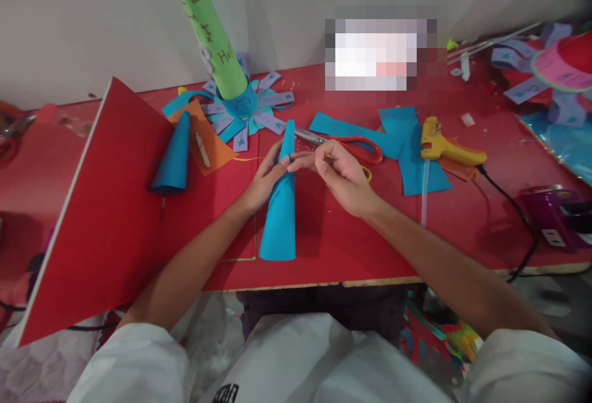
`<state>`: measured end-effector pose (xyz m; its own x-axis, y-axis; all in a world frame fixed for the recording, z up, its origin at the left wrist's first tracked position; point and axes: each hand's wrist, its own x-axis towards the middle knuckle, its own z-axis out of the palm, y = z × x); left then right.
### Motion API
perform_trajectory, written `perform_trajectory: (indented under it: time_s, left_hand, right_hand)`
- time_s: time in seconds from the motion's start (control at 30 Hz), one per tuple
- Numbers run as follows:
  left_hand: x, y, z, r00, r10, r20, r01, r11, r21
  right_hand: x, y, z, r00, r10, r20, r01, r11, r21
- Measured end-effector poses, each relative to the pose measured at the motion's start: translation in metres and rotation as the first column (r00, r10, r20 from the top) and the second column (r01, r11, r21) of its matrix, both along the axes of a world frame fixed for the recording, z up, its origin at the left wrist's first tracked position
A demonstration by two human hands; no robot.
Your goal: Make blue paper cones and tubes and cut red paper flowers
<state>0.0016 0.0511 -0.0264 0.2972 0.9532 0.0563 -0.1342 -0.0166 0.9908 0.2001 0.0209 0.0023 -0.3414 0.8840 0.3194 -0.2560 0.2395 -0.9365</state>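
A blue paper cone lies on the red table with its tip pointing away from me. My left hand wraps its fingers round the upper part of the cone. From the right, my right hand presses its fingertips against the cone's seam near the tip, and its other fingers are curled. A second blue cone lies to the left on a large red card sheet.
Red-handled scissors lie just behind my right hand. A yellow glue gun rests on blue paper pieces, its black cord running right to a purple power strip. A green tube stands in a blue and lilac paper flower.
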Motion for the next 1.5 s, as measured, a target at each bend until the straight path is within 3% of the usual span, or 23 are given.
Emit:
perform_trajectory:
  time_s: [0.17,0.33,0.43,0.5,0.57,0.63,0.7,0.83,0.93,1.07,1.5]
  left_hand:
    - [-0.001,-0.003,0.007,1.0,0.01,0.019,-0.008,0.996,-0.088]
    - [-0.002,-0.008,0.018,0.999,-0.012,0.038,0.018,0.989,-0.147]
    - [-0.002,-0.008,0.021,0.999,-0.026,0.028,0.03,0.986,-0.164]
    - [-0.002,-0.007,0.02,1.0,-0.019,0.025,0.022,0.99,-0.142]
    - [-0.002,-0.006,0.016,0.999,0.004,0.033,0.0,0.993,-0.114]
    - [-0.002,-0.005,0.012,0.999,0.013,0.044,-0.008,0.994,-0.105]
    - [-0.003,-0.005,0.009,0.999,-0.001,0.05,0.007,0.994,-0.113]
    - [-0.004,-0.006,0.008,0.999,-0.039,0.028,0.042,0.991,-0.123]
    - [-0.004,-0.004,0.007,0.999,-0.032,-0.02,0.031,0.998,-0.045]
    - [-0.003,-0.001,0.003,0.995,-0.018,-0.095,0.028,0.994,0.105]
    - [0.0,-0.001,0.0,0.993,-0.018,-0.118,0.038,0.984,0.172]
  right_hand:
    - [-0.002,-0.001,0.004,0.997,-0.009,-0.077,-0.004,0.986,-0.164]
    - [0.002,0.0,0.011,0.981,0.049,-0.185,-0.094,0.966,-0.241]
    - [0.005,0.001,0.009,0.996,0.049,-0.081,-0.068,0.965,-0.252]
    - [0.005,0.0,0.005,0.993,-0.032,0.118,0.051,0.984,-0.168]
    - [0.004,-0.001,0.0,0.933,-0.132,0.336,0.149,0.989,-0.023]
    - [0.001,-0.002,-0.003,0.852,-0.162,0.498,0.143,0.987,0.078]
    - [-0.001,-0.003,-0.005,0.812,-0.106,0.574,0.061,0.993,0.097]
    - [-0.002,-0.001,-0.005,0.862,-0.016,0.506,-0.035,0.995,0.093]
    - [-0.001,0.0,-0.003,0.903,-0.124,0.41,0.064,0.985,0.157]
    - [0.0,-0.004,-0.004,0.855,-0.338,0.394,0.211,0.92,0.331]
    - [-0.003,-0.011,-0.013,0.771,-0.403,0.493,0.182,0.881,0.436]
